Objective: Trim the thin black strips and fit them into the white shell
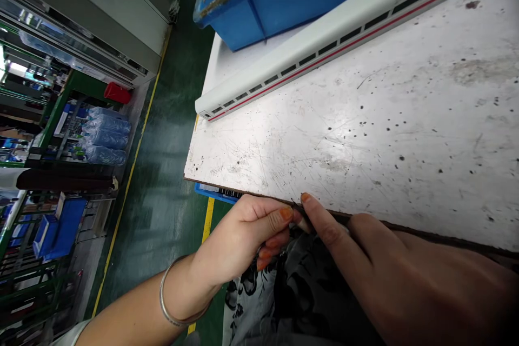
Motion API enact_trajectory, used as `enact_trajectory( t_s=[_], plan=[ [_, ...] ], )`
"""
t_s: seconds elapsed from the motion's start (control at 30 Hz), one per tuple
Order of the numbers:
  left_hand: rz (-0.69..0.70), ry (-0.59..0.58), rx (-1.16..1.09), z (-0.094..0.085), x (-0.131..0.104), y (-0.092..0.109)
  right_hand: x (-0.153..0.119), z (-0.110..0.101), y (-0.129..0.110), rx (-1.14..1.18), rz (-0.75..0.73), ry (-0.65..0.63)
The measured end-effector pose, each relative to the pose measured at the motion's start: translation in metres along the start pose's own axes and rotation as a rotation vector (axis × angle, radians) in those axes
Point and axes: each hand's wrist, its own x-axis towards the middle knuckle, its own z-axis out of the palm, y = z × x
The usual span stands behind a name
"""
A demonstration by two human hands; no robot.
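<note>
My left hand [247, 232], with a bangle on the wrist, is at the table's front edge, its thumb and fingers pinched together. A small dark piece [299, 210] shows between its fingertips and my right hand. My right hand [365, 259] lies along the same edge, its index finger stretched toward that piece; its other fingers are partly hidden. Beyond both hands, a long white model train car [324, 43] with dark windows and a red stripe lies diagonally on the white table [292, 146], touched by neither hand.
A blue bin [284, 5] stands behind the train car. Below the table edge, part of a blue tray [214, 192] shows. Left of the table are a green floor with yellow lines, a red bucket [117, 93], wrapped bottles [106, 138] and shelving.
</note>
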Motion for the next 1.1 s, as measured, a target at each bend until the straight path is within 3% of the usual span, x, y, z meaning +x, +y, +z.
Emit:
enact_trajectory(
  t_s=[0.47, 1.1],
  plan=[
    [0.007, -0.02, -0.023, -0.003, -0.0001, -0.0019, -0.0045, -0.001, 0.0028, 0.029, 0.017, -0.056],
    [0.039, -0.037, -0.016, -0.003, 0.0012, -0.0045, -0.0013, -0.002, 0.0005, 0.029, -0.009, -0.008]
  ],
)
